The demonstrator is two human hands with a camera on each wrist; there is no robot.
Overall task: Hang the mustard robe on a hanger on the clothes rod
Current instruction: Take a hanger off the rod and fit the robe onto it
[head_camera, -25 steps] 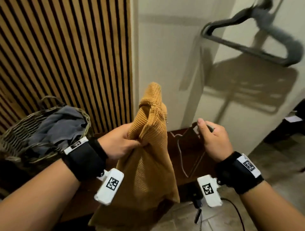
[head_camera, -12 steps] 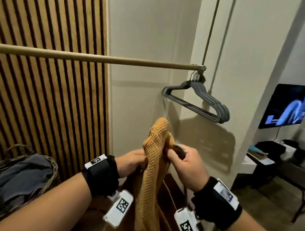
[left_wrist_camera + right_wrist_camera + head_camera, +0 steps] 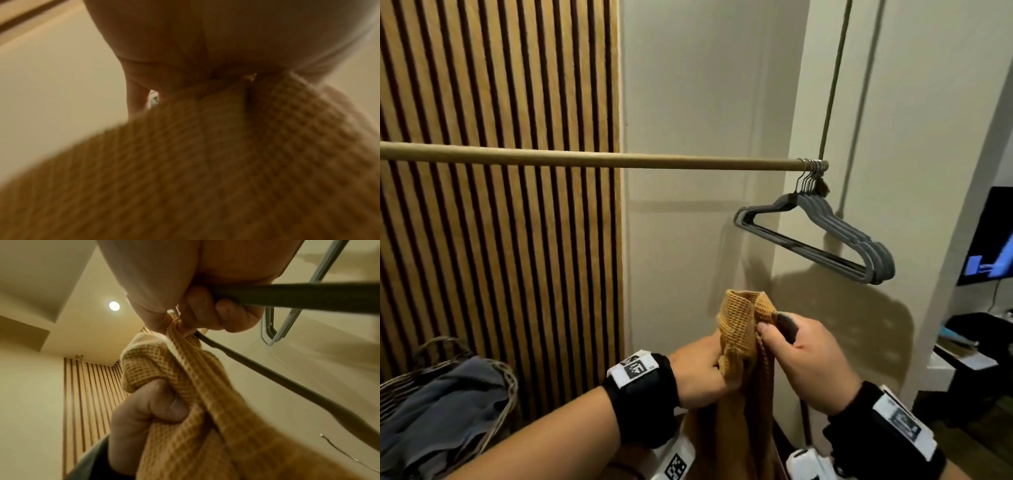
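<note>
The mustard robe (image 3: 743, 318), a waffle-knit cloth, hangs bunched below the wooden clothes rod (image 3: 585, 160). My left hand (image 3: 722, 366) grips a fold of it in a fist. My right hand (image 3: 774, 337) holds a dark hanger (image 3: 787, 325) and pinches the robe's edge between thumb and forefinger. In the right wrist view my fingers (image 3: 226, 316) curl round the hanger's bar (image 3: 308, 293), the robe (image 3: 205, 402) drapes beside it, and the left hand (image 3: 148, 410) clutches the cloth. The left wrist view shows only the palm (image 3: 205, 40) and blurred robe (image 3: 205, 162).
Several grey hangers (image 3: 825, 236) hang at the rod's right end, by a thin cord (image 3: 832, 85). A wicker basket (image 3: 506, 383) with grey clothes (image 3: 448, 411) stands at the lower left, before a slatted wall (image 3: 500, 240). A lit screen (image 3: 989, 236) is on the right.
My right hand, holding the hanger, came in from the right and pinched the robe beside my left hand. Both hands lifted the robe, and my view tilted up to the rod.
</note>
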